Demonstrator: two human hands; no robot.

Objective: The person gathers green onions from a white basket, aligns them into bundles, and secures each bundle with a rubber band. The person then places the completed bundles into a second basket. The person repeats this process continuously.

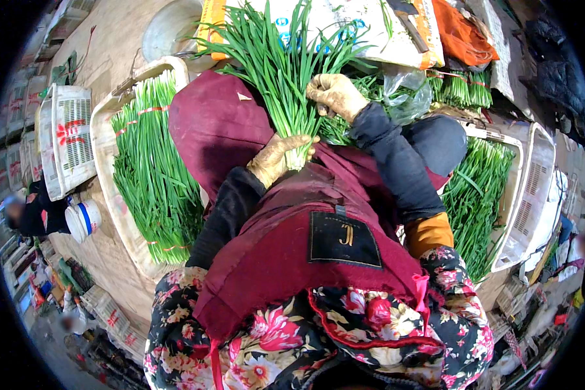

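Observation:
My left hand (273,158), in a tan glove, grips a loose bunch of garlic chives (285,92) around its pale stem ends, just above my lap. The green leaves fan out away from me, over a white printed sack (321,44). My right hand (339,95), gloved too, is raised at the right side of the bunch with its fingers curled in. Whether it pinches a leaf is hidden. Below and beyond that hand lies a heap of loose greens (336,127) by a clear plastic bag (407,95). A maroon apron (273,234) covers my lap.
At my left, a white plastic crate (102,141) holds chives bound with red-and-white ties. Another crate of chives (477,204) stands at right. A metal-bladed tool (412,31) lies on the sack beside an orange cloth (463,34). A white bucket (83,220) is farther left, near a person (48,209).

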